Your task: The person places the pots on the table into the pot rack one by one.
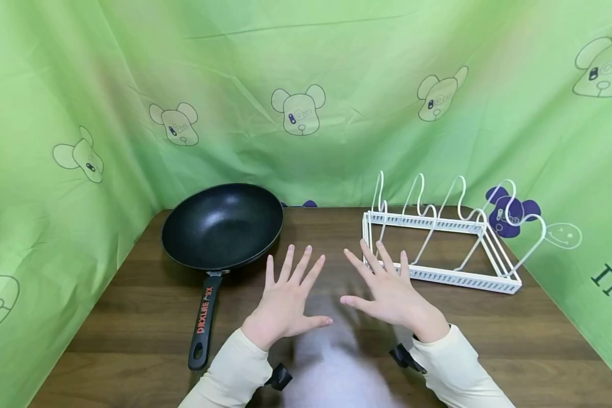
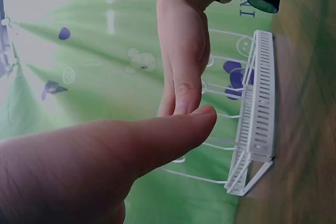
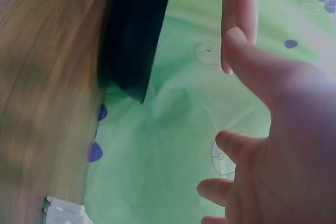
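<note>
Both hands hover above the wooden table with fingers spread and nothing in them. My left hand (image 1: 285, 309) is near the middle, to the right of a black frying pan (image 1: 221, 226) whose handle (image 1: 204, 323) points toward me. My right hand (image 1: 395, 297) is held just in front of a white wire rack (image 1: 459, 277) with wavy upright dividers, overlapping its near left corner in the head view. In the left wrist view the rack (image 2: 262, 98) stands beyond the right hand (image 2: 184, 40). The right wrist view shows the pan's dark underside (image 3: 134, 35).
A wooden tabletop (image 1: 132, 340) lies under everything. Green cloth (image 1: 234, 68) printed with bear heads hangs behind the table and along both sides. A dark wrist camera mount (image 1: 279, 377) sits by the left cuff, another (image 1: 407, 358) by the right.
</note>
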Demonstrator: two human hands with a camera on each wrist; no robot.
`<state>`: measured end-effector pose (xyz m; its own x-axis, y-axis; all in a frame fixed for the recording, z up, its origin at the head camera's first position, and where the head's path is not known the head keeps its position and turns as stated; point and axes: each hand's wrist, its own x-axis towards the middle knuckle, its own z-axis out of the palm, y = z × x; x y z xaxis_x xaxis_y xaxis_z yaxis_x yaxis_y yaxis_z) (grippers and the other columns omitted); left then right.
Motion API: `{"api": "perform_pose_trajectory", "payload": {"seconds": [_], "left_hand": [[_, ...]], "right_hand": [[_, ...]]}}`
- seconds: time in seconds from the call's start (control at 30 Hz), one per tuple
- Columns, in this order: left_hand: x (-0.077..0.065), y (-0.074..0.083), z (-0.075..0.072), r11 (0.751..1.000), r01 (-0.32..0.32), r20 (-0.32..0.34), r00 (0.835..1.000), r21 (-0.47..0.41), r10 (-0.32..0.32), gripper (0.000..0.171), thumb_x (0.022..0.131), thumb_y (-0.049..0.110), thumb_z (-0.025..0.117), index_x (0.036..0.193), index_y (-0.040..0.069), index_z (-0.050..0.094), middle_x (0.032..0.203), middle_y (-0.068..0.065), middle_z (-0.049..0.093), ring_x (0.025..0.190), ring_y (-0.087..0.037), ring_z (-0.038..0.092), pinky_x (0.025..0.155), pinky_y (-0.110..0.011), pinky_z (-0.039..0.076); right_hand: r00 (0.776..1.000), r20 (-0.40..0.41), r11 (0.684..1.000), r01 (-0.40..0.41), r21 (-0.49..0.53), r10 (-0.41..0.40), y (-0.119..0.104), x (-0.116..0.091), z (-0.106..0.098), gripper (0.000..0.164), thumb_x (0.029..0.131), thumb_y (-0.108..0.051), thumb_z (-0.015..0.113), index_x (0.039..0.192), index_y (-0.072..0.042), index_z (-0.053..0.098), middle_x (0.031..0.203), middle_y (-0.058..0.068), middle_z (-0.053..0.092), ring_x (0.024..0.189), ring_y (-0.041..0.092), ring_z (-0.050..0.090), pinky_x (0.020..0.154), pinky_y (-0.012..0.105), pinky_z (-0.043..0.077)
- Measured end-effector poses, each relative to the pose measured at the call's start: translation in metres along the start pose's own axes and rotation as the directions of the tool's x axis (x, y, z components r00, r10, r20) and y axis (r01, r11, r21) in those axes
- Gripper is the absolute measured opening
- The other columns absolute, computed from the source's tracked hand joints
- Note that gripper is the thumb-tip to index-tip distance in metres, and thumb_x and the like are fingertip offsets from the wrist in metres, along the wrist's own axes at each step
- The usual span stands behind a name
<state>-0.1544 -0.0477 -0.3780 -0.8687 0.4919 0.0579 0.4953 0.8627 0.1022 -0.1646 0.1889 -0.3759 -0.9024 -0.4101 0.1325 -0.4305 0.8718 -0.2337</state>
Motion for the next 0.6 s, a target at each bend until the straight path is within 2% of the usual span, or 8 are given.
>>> {"api": "perform_pose_trajectory", "payload": {"seconds": [0.13,0.3,0.43,0.6], "left_hand": [[-0.01,0.0,-0.005,1.0,0.001,-0.021,1.0,0.018,-0.001,0.106,0.083,0.073,0.061,0.161,0.026,0.005,0.167,-0.004,-0.003,0.15,-0.033,-0.012,0.112,-0.067,-0.002],[-0.031,-0.008,-0.015,1.0,-0.018,-0.086,0.996,0.016,0.019,0.103,0.084,0.069,0.063,0.161,0.024,0.01,0.167,-0.005,0.001,0.15,-0.034,-0.01,0.113,-0.067,-0.001],[-0.049,-0.018,-0.022,1.0,-0.006,-0.134,0.991,0.028,0.009,0.102,0.084,0.067,0.065,0.16,0.023,0.014,0.167,-0.005,0.004,0.151,-0.035,-0.005,0.113,-0.067,0.001],[-0.067,-0.034,-0.028,0.999,0.042,-0.152,0.988,0.02,-0.038,0.101,0.084,0.066,0.065,0.16,0.022,0.016,0.166,-0.006,0.005,0.151,-0.036,-0.002,0.112,-0.068,0.002]], "right_hand": [[1.0,0.016,0.999,0.018,0.051,-0.019,-0.001,-0.003,-0.003,0.085,0.091,-0.06,0.06,0.158,-0.019,0.025,0.164,0.018,0.01,0.148,0.046,0.002,0.106,0.074,-0.008],[0.998,0.033,0.99,0.053,0.131,-0.057,-0.002,-0.006,-0.003,0.084,0.093,-0.058,0.06,0.158,-0.018,0.025,0.163,0.02,0.011,0.147,0.048,0.002,0.106,0.074,-0.008],[0.991,0.075,0.97,0.095,0.223,-0.114,-0.003,-0.005,0.001,0.082,0.094,-0.054,0.06,0.159,-0.02,0.021,0.164,0.019,0.01,0.148,0.046,0.001,0.107,0.072,-0.009],[0.979,0.109,0.938,0.128,0.322,-0.171,-0.005,-0.001,0.006,0.081,0.095,-0.052,0.059,0.159,-0.021,0.02,0.164,0.017,0.01,0.149,0.042,-0.001,0.109,0.07,-0.008]]}}
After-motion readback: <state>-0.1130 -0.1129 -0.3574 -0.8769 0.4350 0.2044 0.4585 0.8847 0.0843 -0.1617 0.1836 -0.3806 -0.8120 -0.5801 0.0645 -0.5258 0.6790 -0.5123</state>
